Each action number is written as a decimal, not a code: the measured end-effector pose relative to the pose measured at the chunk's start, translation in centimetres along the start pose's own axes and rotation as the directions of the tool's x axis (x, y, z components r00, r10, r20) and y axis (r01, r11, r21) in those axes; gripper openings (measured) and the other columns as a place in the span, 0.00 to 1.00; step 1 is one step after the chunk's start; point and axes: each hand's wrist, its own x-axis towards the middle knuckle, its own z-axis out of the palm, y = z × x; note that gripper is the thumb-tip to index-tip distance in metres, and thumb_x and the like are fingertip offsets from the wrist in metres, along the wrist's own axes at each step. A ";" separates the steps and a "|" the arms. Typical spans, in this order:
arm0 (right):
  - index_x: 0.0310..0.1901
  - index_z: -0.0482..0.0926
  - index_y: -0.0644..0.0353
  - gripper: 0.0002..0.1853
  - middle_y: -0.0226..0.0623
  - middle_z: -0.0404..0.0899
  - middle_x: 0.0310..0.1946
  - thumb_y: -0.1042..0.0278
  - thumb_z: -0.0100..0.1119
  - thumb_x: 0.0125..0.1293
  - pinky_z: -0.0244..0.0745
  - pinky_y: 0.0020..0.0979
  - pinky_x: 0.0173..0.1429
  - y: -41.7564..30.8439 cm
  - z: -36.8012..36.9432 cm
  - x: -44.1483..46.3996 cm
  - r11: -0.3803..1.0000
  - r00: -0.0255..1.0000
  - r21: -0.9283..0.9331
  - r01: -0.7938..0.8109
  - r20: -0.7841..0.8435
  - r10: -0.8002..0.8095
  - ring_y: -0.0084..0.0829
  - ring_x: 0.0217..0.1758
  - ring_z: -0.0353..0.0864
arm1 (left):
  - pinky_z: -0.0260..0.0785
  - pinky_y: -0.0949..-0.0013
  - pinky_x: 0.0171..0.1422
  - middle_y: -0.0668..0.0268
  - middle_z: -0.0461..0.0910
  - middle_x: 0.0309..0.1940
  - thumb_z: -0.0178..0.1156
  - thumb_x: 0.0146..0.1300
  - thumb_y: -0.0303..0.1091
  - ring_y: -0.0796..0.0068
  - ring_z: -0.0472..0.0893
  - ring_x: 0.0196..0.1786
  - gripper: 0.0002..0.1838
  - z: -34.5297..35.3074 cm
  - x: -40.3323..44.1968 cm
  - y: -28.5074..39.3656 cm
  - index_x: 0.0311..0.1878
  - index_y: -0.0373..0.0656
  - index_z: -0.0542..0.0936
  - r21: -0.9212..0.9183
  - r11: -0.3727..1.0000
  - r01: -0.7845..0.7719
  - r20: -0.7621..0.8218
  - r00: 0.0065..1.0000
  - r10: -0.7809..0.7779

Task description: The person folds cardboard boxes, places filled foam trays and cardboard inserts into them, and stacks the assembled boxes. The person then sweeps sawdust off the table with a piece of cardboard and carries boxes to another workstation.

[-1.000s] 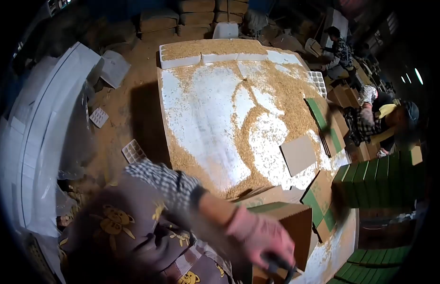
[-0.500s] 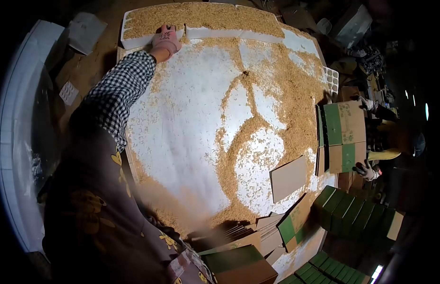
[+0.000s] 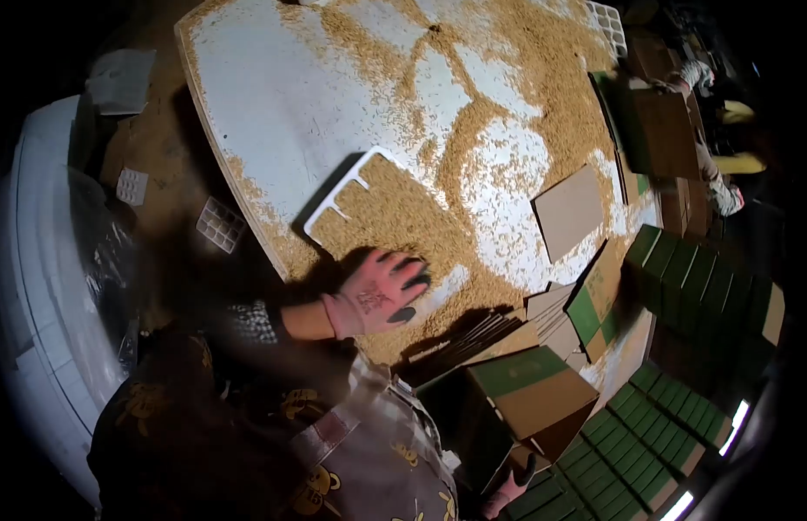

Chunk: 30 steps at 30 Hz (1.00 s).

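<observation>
My left hand (image 3: 382, 291), in a pink glove with dark fingertips, lies palm down with its fingers spread on the brown grainy material. Just beyond it, a white tray (image 3: 376, 151) is filled with and partly buried in the same material. At the bottom, my right hand (image 3: 507, 493), also pink-gloved, grips the lower edge of an open green and brown cardboard box (image 3: 533, 391); part of this hand is hidden.
Flattened cardboard (image 3: 568, 213) lies on the white table (image 3: 273, 104). Green boxes (image 3: 690, 278) stand in rows on the right. A co-worker's gloved hands (image 3: 726, 198) hold another box (image 3: 668, 135) at the upper right. Small trays (image 3: 219, 226) lie on the floor at left.
My left hand has come back from the table's far edge, and a filled tray now lies near it. My right hand has come into view at the box. The co-worker's box has turned.
</observation>
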 end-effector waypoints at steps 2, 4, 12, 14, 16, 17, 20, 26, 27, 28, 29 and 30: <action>0.61 0.73 0.58 0.32 0.39 0.75 0.59 0.87 0.55 0.50 0.68 0.32 0.64 -5.7 0.6 -1.3 0.945 0.983 0.273 -0.179 0.005 0.185 0.34 0.58 0.74 | 0.45 0.43 0.74 0.56 0.62 0.69 0.49 0.63 0.63 0.52 0.58 0.72 0.33 3.3 2.8 0.4 0.67 0.57 0.69 0.032 0.925 -0.379 0.109 0.921 0.373; 0.62 0.72 0.64 0.33 0.37 0.74 0.59 0.87 0.55 0.48 0.63 0.30 0.68 -4.3 0.8 -1.1 0.983 0.999 0.182 -0.019 -0.039 0.026 0.31 0.60 0.72 | 0.39 0.43 0.77 0.56 0.57 0.72 0.43 0.66 0.65 0.48 0.52 0.75 0.35 2.9 5.7 -1.7 0.71 0.60 0.63 0.177 0.922 -0.344 0.060 0.939 0.339; 0.63 0.71 0.64 0.34 0.38 0.74 0.61 0.85 0.55 0.47 0.61 0.30 0.69 -1.0 0.8 -0.8 0.967 1.000 0.254 0.014 -0.009 -0.013 0.32 0.64 0.71 | 0.54 0.56 0.74 0.51 0.58 0.71 0.62 0.61 0.55 0.54 0.60 0.72 0.45 7.3 6.5 -9.2 0.74 0.44 0.54 -0.533 0.790 0.302 0.150 0.953 -0.263; 0.64 0.68 0.66 0.35 0.42 0.72 0.62 0.87 0.55 0.50 0.58 0.30 0.71 -3.0 -0.2 -0.9 0.943 0.999 0.330 0.035 0.019 -0.044 0.33 0.68 0.68 | 0.59 0.68 0.71 0.57 0.63 0.69 0.69 0.58 0.43 0.65 0.65 0.68 0.45 4.4 5.7 -7.5 0.74 0.43 0.56 -0.892 0.327 0.313 0.256 0.945 -0.204; 0.66 0.67 0.65 0.36 0.43 0.72 0.63 0.86 0.54 0.50 0.61 0.30 0.70 -1.3 -2.5 -0.2 0.939 0.986 0.308 0.154 0.010 -0.165 0.35 0.67 0.69 | 0.63 0.71 0.66 0.60 0.66 0.66 0.72 0.56 0.37 0.73 0.67 0.64 0.45 3.0 4.9 -6.2 0.73 0.40 0.57 -0.921 0.319 0.224 0.165 0.966 -0.200; 0.66 0.67 0.63 0.36 0.43 0.73 0.62 0.86 0.54 0.50 0.63 0.31 0.69 -0.8 -4.0 0.0 0.953 0.984 0.257 0.159 0.032 -0.173 0.35 0.66 0.70 | 0.66 0.73 0.64 0.61 0.66 0.66 0.72 0.56 0.34 0.74 0.69 0.63 0.45 1.1 4.4 -5.0 0.73 0.38 0.57 -0.915 0.220 0.337 0.293 0.933 -0.210; 0.66 0.68 0.58 0.36 0.43 0.74 0.61 0.86 0.54 0.50 0.65 0.31 0.68 -0.2 -4.5 -0.1 0.963 0.990 0.235 0.131 0.028 -0.142 0.36 0.65 0.72 | 0.73 0.75 0.55 0.64 0.79 0.51 0.69 0.57 0.28 0.75 0.79 0.50 0.36 -0.4 2.5 -5.0 0.68 0.36 0.65 -0.967 -0.019 0.253 0.248 0.929 -0.274; 0.70 0.62 0.52 0.40 0.45 0.66 0.67 0.83 0.54 0.51 0.60 0.32 0.72 0.3 0.8 1.5 0.843 0.960 0.463 0.274 -0.083 -0.266 0.42 0.71 0.65 | 0.69 0.62 0.67 0.53 0.73 0.62 0.49 0.69 0.27 0.64 0.75 0.62 0.22 -9.3 -3.5 -6.5 0.65 0.35 0.67 -0.768 0.584 -0.262 -0.208 0.965 0.159; 0.70 0.62 0.52 0.40 0.45 0.66 0.67 0.83 0.54 0.51 0.60 0.32 0.72 0.1 1.0 1.5 0.836 0.962 0.478 0.269 -0.087 -0.260 0.42 0.71 0.65 | 0.70 0.61 0.67 0.54 0.72 0.62 0.49 0.70 0.28 0.64 0.75 0.62 0.22 -12.7 -3.3 -1.8 0.66 0.35 0.67 -0.991 0.132 -0.021 -0.006 0.993 0.115; 0.71 0.61 0.53 0.41 0.46 0.64 0.68 0.83 0.55 0.51 0.58 0.32 0.73 -0.5 0.9 1.7 0.839 0.978 0.511 0.190 -0.025 -0.206 0.42 0.72 0.63 | 0.70 0.61 0.67 0.54 0.72 0.63 0.50 0.70 0.30 0.64 0.75 0.62 0.22 -15.5 -2.5 4.0 0.66 0.35 0.67 -0.904 -0.355 0.239 0.191 0.968 0.164; 0.71 0.60 0.54 0.41 0.46 0.62 0.70 0.82 0.56 0.51 0.57 0.32 0.74 -1.1 0.8 2.0 0.836 0.986 0.536 0.116 0.036 -0.161 0.41 0.73 0.61 | 0.71 0.61 0.67 0.54 0.71 0.63 0.50 0.70 0.31 0.63 0.75 0.62 0.22 -16.5 -1.6 6.3 0.66 0.36 0.67 -0.897 -0.355 0.263 0.214 0.962 0.171; 0.71 0.60 0.54 0.41 0.46 0.62 0.70 0.82 0.56 0.51 0.57 0.32 0.74 -1.8 0.9 2.1 0.829 0.985 0.546 0.124 0.032 -0.168 0.41 0.73 0.61 | 0.71 0.61 0.66 0.53 0.70 0.64 0.51 0.70 0.31 0.63 0.75 0.62 0.23 -17.0 -1.0 8.3 0.66 0.37 0.67 -0.888 -0.357 0.289 0.239 0.955 0.178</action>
